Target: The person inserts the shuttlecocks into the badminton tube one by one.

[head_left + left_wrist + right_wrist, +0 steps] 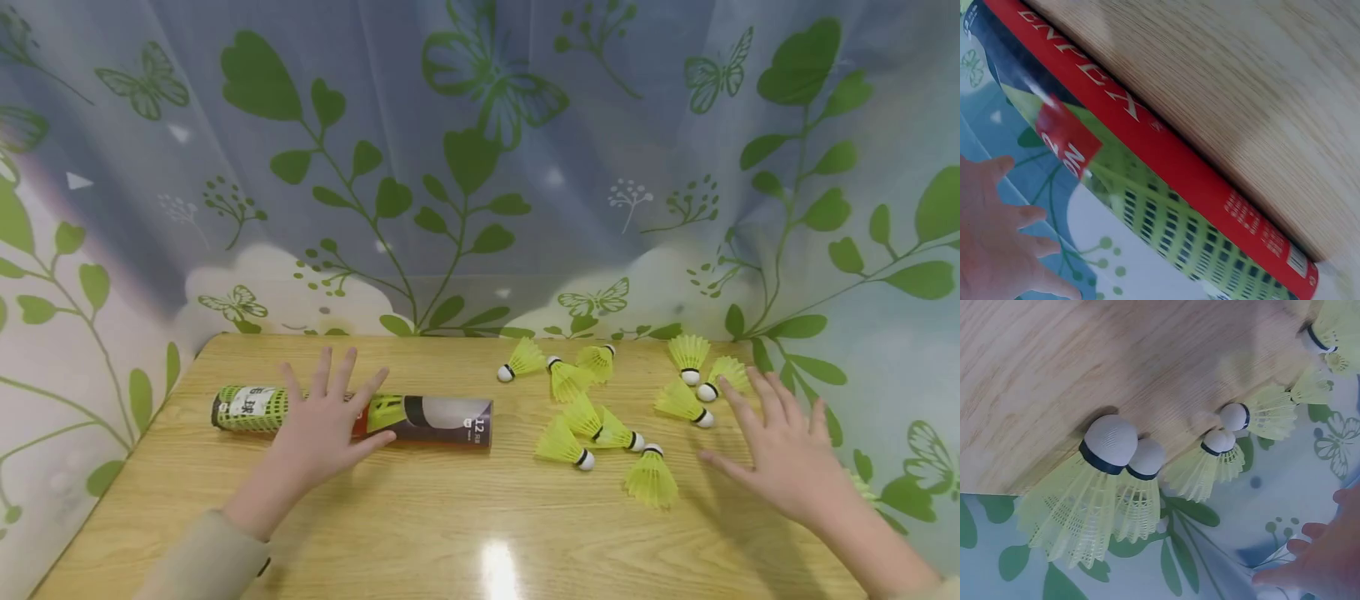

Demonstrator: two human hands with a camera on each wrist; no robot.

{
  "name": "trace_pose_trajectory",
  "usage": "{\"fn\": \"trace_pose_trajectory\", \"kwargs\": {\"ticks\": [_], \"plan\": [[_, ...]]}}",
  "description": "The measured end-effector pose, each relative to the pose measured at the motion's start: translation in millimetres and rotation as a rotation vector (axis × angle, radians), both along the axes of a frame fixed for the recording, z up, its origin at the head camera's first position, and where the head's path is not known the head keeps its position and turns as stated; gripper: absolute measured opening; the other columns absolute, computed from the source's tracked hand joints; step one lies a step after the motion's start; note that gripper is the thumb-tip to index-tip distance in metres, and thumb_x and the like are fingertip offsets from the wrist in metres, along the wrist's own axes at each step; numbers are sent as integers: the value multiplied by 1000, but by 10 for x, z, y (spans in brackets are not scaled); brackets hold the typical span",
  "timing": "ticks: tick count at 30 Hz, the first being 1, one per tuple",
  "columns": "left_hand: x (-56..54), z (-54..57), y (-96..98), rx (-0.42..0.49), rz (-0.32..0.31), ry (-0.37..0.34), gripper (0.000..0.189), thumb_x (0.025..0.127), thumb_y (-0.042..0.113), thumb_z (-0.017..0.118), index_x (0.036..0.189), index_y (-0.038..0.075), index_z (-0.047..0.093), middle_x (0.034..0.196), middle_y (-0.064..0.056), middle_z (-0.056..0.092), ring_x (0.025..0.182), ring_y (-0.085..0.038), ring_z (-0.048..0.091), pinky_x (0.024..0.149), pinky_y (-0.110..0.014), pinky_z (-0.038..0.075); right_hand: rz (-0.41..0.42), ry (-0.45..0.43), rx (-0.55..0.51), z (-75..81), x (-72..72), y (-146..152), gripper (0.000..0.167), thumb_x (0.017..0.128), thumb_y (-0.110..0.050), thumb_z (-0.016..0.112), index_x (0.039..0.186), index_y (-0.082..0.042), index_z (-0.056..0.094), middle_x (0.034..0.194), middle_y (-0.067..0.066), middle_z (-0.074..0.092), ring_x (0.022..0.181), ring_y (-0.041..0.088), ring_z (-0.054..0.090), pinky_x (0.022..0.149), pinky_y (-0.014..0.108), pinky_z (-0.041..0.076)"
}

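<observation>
A clear shuttlecock tube (442,422) with a red and dark label lies on its side at the left of the wooden table. My left hand (318,429) is spread above its middle, fingers straight and apart, and covers part of it in the head view. In the left wrist view the tube (1147,162) shows "ENPEX" lettering and a green mesh pattern. On the right, my right hand (787,454) hovers with spread fingers, holding nothing. Its index fingertip overlaps a yellow shuttlecock (727,375) in the head view. Close by are two more, one upright shuttlecock (688,354) and one tilted shuttlecock (681,403).
Several yellow shuttlecocks (566,442) with white tips lie scattered between the tube and my right hand. Another shuttlecock (862,485) shows partly behind my right wrist. A curtain (480,208) printed with leaves and butterflies hangs along the table's back and sides.
</observation>
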State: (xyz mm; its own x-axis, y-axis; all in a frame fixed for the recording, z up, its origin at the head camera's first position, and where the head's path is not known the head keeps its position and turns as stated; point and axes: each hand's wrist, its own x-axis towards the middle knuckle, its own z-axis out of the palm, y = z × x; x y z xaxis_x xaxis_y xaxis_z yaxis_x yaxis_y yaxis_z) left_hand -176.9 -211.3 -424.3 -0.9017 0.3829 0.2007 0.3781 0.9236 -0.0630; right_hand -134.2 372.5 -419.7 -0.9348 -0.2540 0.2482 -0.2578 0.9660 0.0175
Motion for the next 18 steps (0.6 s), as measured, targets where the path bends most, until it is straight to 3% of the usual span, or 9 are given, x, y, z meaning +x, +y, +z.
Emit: {"fn": "trace_pose_trajectory", "kwargs": {"ticks": [6, 11, 18], "plan": [[-41, -55, 156, -28, -60, 23, 90, 94, 77, 55, 167, 28, 35, 175, -26, 21, 161, -56, 15, 118, -91, 7, 76, 54, 5, 22, 57, -99, 102, 88, -59, 77, 167, -13, 32, 163, 36, 31, 140, 62, 39, 114, 87, 27], [-88, -102, 297, -40, -127, 48, 90, 94, 79, 52, 166, 27, 38, 173, -26, 25, 161, -53, 20, 121, -87, 12, 151, 107, -4, 3, 82, -196, 98, 83, -50, 85, 162, -10, 41, 156, 34, 44, 129, 59, 52, 105, 77, 45], [-163, -168, 469, -27, -213, 58, 86, 94, 72, 62, 164, 24, 43, 168, -26, 36, 157, -49, 34, 127, -76, 22, 222, 115, -31, -59, 130, -316, 86, 84, -44, 87, 155, -12, 50, 152, 27, 51, 123, 52, 61, 98, 70, 53]]}}
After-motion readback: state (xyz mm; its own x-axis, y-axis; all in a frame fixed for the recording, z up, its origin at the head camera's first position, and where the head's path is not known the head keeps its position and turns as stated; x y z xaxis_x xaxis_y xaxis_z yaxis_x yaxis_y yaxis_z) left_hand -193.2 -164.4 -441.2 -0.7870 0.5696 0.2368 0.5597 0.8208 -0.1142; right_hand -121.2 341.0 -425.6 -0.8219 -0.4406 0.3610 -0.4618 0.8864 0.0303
